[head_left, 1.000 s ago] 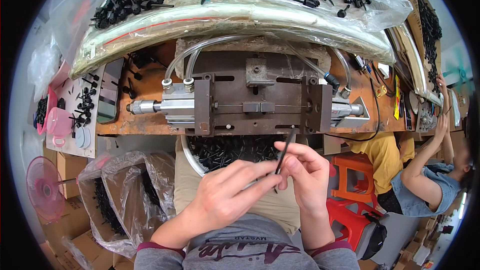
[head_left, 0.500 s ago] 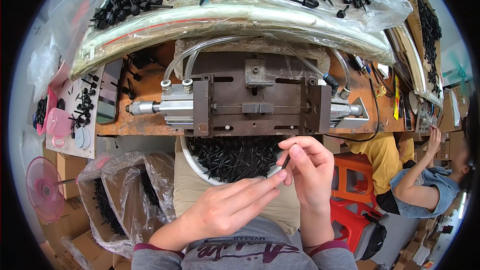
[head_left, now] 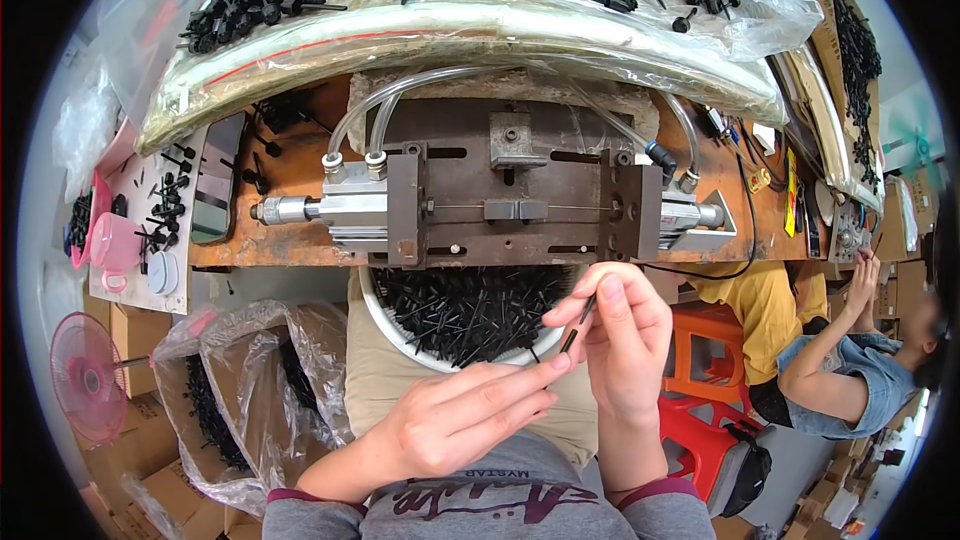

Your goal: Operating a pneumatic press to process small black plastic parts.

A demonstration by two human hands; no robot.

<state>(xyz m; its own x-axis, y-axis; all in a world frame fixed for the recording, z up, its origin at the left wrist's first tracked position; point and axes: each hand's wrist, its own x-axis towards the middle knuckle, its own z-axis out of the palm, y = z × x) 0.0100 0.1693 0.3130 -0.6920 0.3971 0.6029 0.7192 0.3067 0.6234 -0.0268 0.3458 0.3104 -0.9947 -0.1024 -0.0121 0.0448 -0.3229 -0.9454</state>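
Note:
My right hand (head_left: 622, 340) pinches a thin black rod-like part (head_left: 576, 325) above my lap. The fingertips of my left hand (head_left: 455, 420) touch the lower end of the same part. Just beyond both hands a white bowl (head_left: 385, 325) full of similar black parts rests on my lap. Behind the bowl stands a metal pneumatic press fixture (head_left: 500, 205) on a rusty bench plate.
Clear plastic bags with black parts (head_left: 240, 395) hang at my lower left near a pink fan (head_left: 90, 380). A pink cup (head_left: 112, 245) sits at left. Plastic-covered piles of black parts (head_left: 470, 0) lie behind the fixture. Another person (head_left: 840, 360) sits at right beside an orange stool (head_left: 700, 340).
Both hands have lowered slightly toward my lap and the black part is tilted more. My left fingers now meet its lower end.

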